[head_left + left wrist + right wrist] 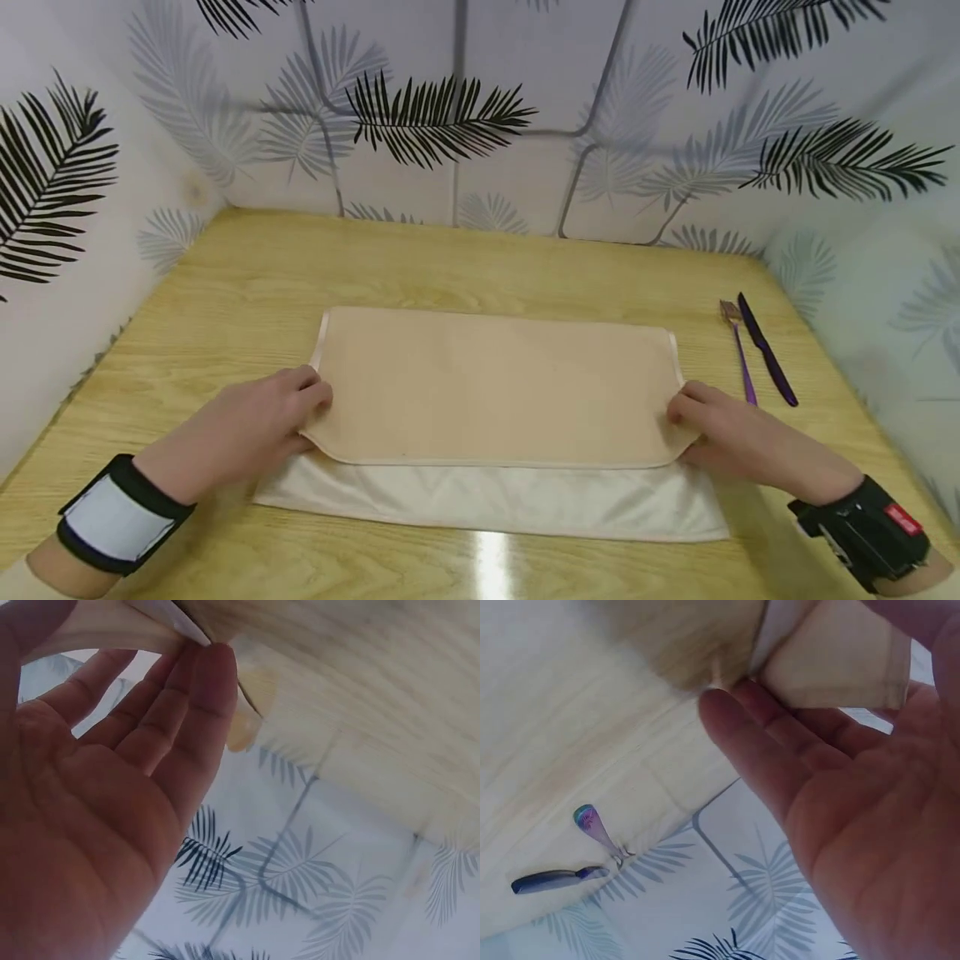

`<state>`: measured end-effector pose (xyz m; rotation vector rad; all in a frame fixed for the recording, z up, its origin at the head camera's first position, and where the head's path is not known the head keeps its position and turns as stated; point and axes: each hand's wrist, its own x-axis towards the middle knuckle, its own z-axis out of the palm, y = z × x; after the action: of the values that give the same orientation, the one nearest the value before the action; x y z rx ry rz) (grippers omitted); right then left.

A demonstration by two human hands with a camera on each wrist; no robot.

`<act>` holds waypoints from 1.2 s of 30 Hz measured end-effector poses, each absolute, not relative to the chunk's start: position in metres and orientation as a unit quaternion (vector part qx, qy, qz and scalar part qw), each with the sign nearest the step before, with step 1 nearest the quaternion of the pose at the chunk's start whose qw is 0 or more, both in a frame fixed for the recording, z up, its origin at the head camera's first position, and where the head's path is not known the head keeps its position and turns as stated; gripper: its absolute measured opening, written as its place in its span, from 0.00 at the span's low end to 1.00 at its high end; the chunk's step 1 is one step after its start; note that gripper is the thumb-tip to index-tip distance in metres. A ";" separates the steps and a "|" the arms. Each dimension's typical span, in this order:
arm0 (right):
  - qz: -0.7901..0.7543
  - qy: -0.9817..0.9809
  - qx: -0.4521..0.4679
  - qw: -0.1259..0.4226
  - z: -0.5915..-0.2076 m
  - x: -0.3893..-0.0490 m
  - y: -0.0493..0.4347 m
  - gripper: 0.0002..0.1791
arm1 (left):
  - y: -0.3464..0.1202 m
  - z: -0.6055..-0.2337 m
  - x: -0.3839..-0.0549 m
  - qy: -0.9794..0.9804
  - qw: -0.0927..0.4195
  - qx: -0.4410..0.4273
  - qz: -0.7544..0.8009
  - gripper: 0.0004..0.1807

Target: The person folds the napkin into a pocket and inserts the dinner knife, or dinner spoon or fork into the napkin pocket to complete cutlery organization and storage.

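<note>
A beige cloth (495,387) lies folded over on the wooden table, its matte peach side up. Below its near edge, a strip of shiny cream fabric (487,500) shows. My left hand (262,417) pinches the cloth's left edge near the front corner. At the opposite edge, my right hand (727,429) grips the matching corner. In the left wrist view, the fingers (214,682) reach under the fabric, with the thumb on the other side. The right wrist view shows a cloth flap (832,667) between thumb and fingers.
On the right of the table (480,267) lie a purple-handled fork (742,358) and a dark knife (768,354), side by side, just beyond my right hand. A leaf-patterned sheet (510,183) hangs along the table's back and sides.
</note>
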<state>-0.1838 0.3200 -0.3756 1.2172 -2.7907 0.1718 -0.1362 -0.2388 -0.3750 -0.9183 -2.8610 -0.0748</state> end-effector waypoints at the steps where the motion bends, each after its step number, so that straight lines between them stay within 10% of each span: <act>1: 0.058 -0.915 0.396 0.049 -0.375 -0.190 0.318 0.23 | -0.239 -0.375 -0.142 -0.948 0.077 -0.308 -0.023 0.22; 15: 0.086 -0.900 0.409 0.126 -0.360 -0.165 0.317 0.28 | -0.272 -0.368 -0.128 -0.916 0.177 -0.324 -0.158 0.23; 36: 0.131 -0.893 0.420 0.093 -0.392 -0.128 0.333 0.28 | -0.260 -0.388 -0.074 -0.938 0.101 -0.314 -0.110 0.19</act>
<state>-0.1284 0.3334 -0.3915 1.2471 -2.6509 0.3903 -0.0737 -0.2602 -0.3883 -0.9281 -2.7702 -0.3241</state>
